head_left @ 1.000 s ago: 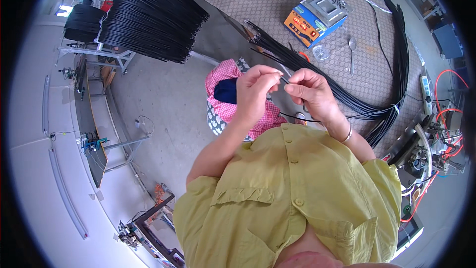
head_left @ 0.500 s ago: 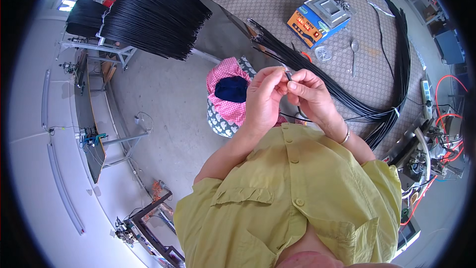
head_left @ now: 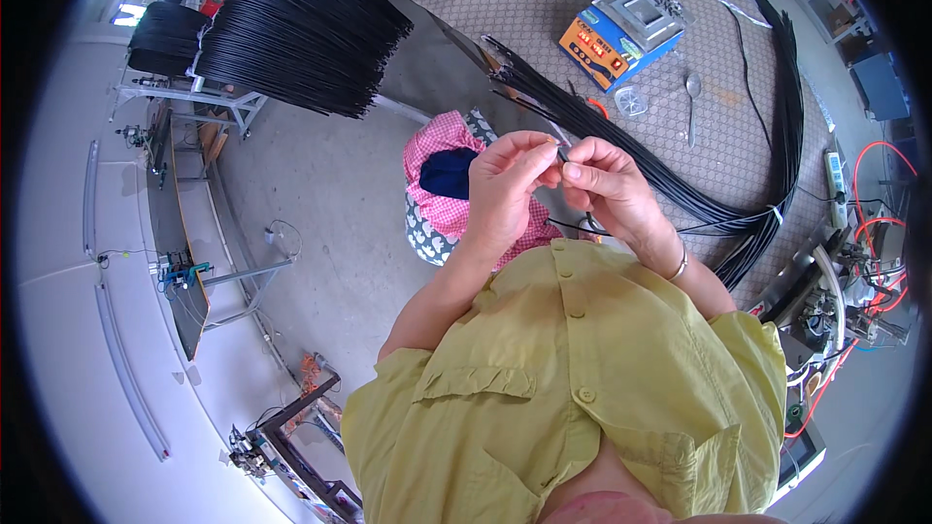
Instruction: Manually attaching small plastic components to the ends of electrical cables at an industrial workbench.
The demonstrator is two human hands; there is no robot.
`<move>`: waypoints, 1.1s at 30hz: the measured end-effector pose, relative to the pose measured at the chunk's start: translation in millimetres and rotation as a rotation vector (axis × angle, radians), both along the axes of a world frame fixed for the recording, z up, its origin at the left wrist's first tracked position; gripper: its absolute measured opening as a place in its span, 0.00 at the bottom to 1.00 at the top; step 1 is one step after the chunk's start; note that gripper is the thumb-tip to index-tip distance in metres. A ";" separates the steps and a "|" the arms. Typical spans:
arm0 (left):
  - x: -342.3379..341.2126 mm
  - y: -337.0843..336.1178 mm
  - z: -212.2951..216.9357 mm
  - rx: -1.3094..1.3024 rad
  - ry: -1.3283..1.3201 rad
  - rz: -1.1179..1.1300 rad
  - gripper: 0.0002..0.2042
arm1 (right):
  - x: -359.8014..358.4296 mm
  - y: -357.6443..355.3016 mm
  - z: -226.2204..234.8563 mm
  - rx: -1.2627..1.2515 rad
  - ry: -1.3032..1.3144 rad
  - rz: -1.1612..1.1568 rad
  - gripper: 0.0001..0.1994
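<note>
In front of my chest, both hands meet at the end of a thin black cable [head_left: 564,154]. My right hand [head_left: 618,196] pinches the cable between thumb and forefinger, its tip just showing. The thumb and forefinger of my left hand [head_left: 505,184] close on the very tip, where something small and pale shows; I cannot make out its detail. Below my right hand a black strand runs toward the long bundle of black cables [head_left: 670,184] that curves across the table.
The patterned tabletop [head_left: 544,19] bears a blue-and-orange box device [head_left: 621,39] with a metal top, a small clear dish [head_left: 631,101] and a spoon [head_left: 692,107]. A stool with pink checked cloth [head_left: 445,136] stands left of the table. Thick black cable bundles [head_left: 301,29] hang behind.
My left hand has shifted slightly left, and its fingers have slid a little along the cable's tip. My right hand stays nearly in place.
</note>
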State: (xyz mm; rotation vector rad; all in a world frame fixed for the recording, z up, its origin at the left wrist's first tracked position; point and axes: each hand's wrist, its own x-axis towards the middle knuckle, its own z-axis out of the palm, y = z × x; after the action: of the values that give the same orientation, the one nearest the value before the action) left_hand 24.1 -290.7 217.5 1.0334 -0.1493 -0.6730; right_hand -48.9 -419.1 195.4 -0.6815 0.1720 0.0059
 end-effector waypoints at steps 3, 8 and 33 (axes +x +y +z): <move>0.3 0.7 3.2 0.022 -0.043 0.006 0.05 | -0.5 0.3 -0.8 0.000 -0.002 0.006 0.04; -3.8 -2.4 -2.4 0.024 -0.161 0.092 0.03 | 0.6 5.1 -6.8 -0.052 -0.037 -0.063 0.03; 3.2 1.7 -0.5 0.118 -0.160 -0.009 0.04 | -1.7 1.1 -3.5 -0.038 0.008 -0.025 0.04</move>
State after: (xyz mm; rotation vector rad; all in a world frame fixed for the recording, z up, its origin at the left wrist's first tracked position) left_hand 27.4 -289.1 217.0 1.2006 -0.2565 -0.6129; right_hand -50.6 -418.0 191.8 -0.7176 0.1890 -0.0182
